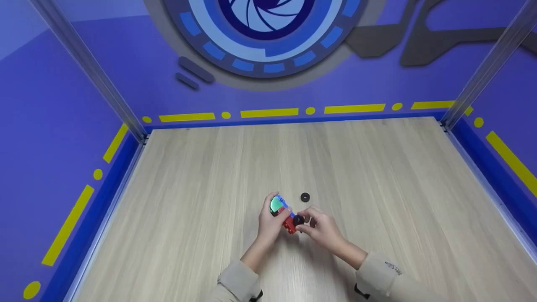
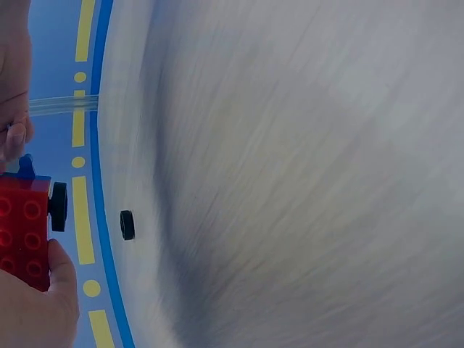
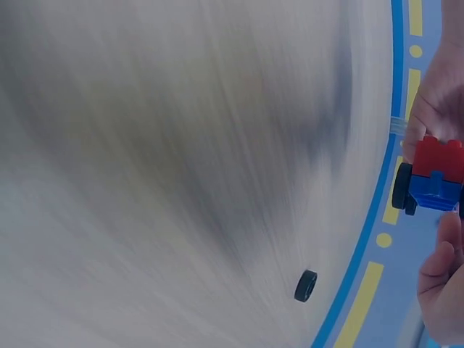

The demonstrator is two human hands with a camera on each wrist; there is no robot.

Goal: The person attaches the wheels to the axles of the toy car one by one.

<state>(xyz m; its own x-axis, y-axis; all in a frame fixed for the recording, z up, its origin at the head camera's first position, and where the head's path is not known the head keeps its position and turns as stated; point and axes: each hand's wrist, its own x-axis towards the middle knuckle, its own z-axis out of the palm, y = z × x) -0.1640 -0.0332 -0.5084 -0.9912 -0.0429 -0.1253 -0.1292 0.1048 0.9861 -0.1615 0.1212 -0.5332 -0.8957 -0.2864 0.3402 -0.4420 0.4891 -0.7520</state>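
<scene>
My left hand grips a small toy car built of red and blue bricks, with a shiny green piece at its far end. Red studs show in the left wrist view, close to the left thumb. A black wheel is at the car's right side, and my right hand pinches it between thumb and fingers. In the right wrist view another black wheel sits on the car's side, beside the blue brick. My fingers partly hide the car.
One loose black wheel lies on the wooden tabletop, just beyond the hands. Blue-purple panels with yellow markings stand along the back and both sides, with metal posts at the corners.
</scene>
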